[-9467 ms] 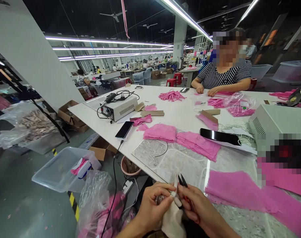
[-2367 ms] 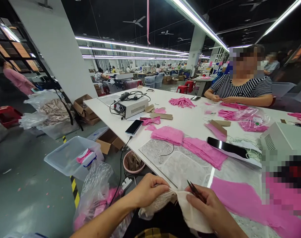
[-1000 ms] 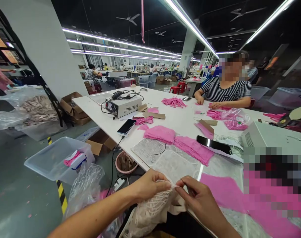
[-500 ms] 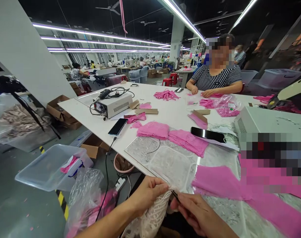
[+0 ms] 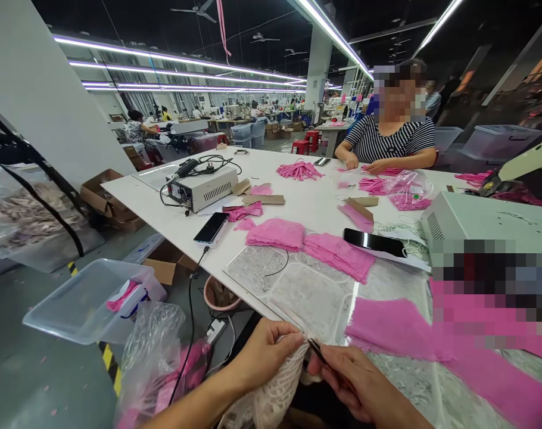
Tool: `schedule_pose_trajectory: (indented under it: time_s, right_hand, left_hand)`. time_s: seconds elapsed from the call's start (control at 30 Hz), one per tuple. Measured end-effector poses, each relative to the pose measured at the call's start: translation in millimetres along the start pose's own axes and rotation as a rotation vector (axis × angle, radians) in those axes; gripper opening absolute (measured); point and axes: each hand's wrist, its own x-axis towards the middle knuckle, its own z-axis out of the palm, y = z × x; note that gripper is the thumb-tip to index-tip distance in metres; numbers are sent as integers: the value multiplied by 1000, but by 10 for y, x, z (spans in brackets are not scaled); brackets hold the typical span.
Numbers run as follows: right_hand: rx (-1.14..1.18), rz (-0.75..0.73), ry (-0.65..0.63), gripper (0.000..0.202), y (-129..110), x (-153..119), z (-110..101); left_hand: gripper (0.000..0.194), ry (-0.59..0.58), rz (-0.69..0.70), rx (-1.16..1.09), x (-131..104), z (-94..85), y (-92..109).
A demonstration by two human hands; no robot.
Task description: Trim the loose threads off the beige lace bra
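Note:
My left hand [image 5: 271, 351] pinches a piece of cream lace fabric [image 5: 277, 387] at its upper edge, near the front edge of the table. The lace hangs down toward my lap. My right hand [image 5: 355, 375] grips dark tweezers [image 5: 316, 350], their tips at the lace edge beside my left fingertips. Just right of the hands, a pink fabric piece [image 5: 387, 325] lies flat on the clear patterned mat [image 5: 311, 292]. Farther back are two stacks of pink fabric, a left stack [image 5: 275, 233] and a right stack [image 5: 338, 255].
A black phone [image 5: 373, 242] lies behind the mat, and another phone [image 5: 211, 227] sits at the left edge. Beyond it stands a white control box [image 5: 208, 190] with cables. A co-worker [image 5: 387, 140] handles pink strips opposite. A clear plastic bin [image 5: 92, 304] is on the floor left.
The tweezers and my right hand have shifted very slightly at the lace edge. Both hands keep their holds; the view has moved a little.

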Motion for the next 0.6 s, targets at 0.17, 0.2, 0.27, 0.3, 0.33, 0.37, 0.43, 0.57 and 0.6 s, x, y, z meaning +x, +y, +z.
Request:
schedule_pose_trajectory:
  time_s: [0.17, 0.2, 0.27, 0.3, 0.33, 0.37, 0.43, 0.57, 0.6]
  right_hand:
    - [31, -33, 17, 53, 24, 6, 16]
    - [39, -49, 19, 52, 24, 7, 24]
    - [55, -79, 28, 52, 26, 9, 42]
    - [63, -90, 36, 51, 27, 10, 51]
    - [71, -100, 44, 51, 27, 10, 60]
    - [77, -107, 51, 51, 28, 11, 68]
    - [84, -121, 65, 52, 25, 12, 84]
    - [72, -143, 96, 53, -1, 17, 116]
    - [68, -144, 103, 53, -10, 16, 119]
  left_hand:
    - [44, -37, 22, -17, -8, 21, 36]
    - [43, -47, 23, -36, -10, 26, 38]
    - [42, -57, 26, -75, -12, 37, 37]
    - [41, -60, 33, -85, -12, 42, 33]
    - [40, -61, 43, -85, -10, 47, 27]
    - [40, -62, 56, -75, -8, 51, 20]
    - [40, -57, 73, -48, -4, 57, 7]
    - [39, -40, 94, 11, -6, 63, 4]
    - [38, -35, 106, 32, -8, 62, 7]
